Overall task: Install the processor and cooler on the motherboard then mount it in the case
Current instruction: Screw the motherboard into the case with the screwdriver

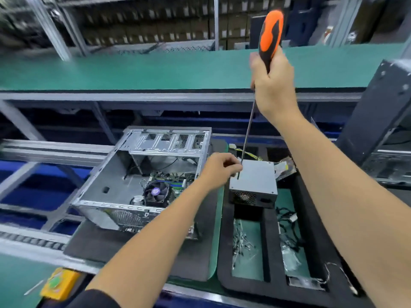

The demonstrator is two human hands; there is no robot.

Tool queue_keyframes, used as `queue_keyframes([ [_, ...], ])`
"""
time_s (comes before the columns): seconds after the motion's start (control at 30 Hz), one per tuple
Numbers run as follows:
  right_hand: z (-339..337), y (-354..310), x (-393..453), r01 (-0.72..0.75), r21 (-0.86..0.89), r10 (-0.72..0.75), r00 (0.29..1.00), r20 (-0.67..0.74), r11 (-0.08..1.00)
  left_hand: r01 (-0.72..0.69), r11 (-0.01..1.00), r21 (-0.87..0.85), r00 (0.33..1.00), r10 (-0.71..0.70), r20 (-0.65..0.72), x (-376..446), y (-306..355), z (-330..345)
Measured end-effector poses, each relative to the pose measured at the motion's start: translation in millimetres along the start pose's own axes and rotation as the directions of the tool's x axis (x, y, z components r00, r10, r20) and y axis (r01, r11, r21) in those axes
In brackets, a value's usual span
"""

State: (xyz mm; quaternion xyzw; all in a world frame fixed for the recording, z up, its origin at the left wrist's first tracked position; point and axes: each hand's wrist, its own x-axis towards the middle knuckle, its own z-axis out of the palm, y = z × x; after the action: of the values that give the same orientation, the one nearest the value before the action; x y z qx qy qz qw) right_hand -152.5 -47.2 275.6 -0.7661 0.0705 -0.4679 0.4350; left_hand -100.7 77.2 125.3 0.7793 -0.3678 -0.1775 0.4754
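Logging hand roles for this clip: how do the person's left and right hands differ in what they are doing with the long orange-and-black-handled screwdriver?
The right hand is raised high, wrapped round the orange-and-black-handled screwdriver at its handle; the left hand is low, pinching near the tip of the shaft. The left hand sits at the grey metal power supply box; the right hand is well above it. Both hold the same screwdriver.
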Motion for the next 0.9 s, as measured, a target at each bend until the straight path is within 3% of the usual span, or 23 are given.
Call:
queue_keyframes([
  [0.13,38.3,-20.4,16.0,-0.026,0.123,0.028,1.000,-0.011,0.992,-0.073,0.995,0.066,0.994,0.078,-0.076,1.2,-15.0,-59.4],
  [0.33,128.9,-30.1,32.0,-0.234,0.157,0.211,0.966,0.149,0.959,-0.083,0.994,0.068,0.974,0.096,-0.203,10.7,-76.1,-154.2],
  [0.5,224.7,-30.6,37.0,-0.306,0.149,0.273,0.940,0.207,0.940,-0.042,0.995,0.091,0.992,0.052,-0.119,10.9,-138.1,-224.4],
  [0.67,273.8,-20.2,34.0,-0.394,0.134,0.349,0.897,0.272,0.909,0.023,0.992,0.123,0.999,-0.018,-0.035,10.7,-176.4,-261.0],
  [0.8,287.2,-9.5,33.2,-0.330,0.053,0.315,0.930,0.191,0.942,0.091,0.970,0.224,0.990,-0.113,0.086,11.9,-206.0,-267.3],
  [0.9,291.3,-0.7,30.6,-0.323,0.068,0.311,0.940,0.143,0.944,0.158,0.975,0.158,0.981,-0.174,0.088,7.9,-218.6,-260.0],
])
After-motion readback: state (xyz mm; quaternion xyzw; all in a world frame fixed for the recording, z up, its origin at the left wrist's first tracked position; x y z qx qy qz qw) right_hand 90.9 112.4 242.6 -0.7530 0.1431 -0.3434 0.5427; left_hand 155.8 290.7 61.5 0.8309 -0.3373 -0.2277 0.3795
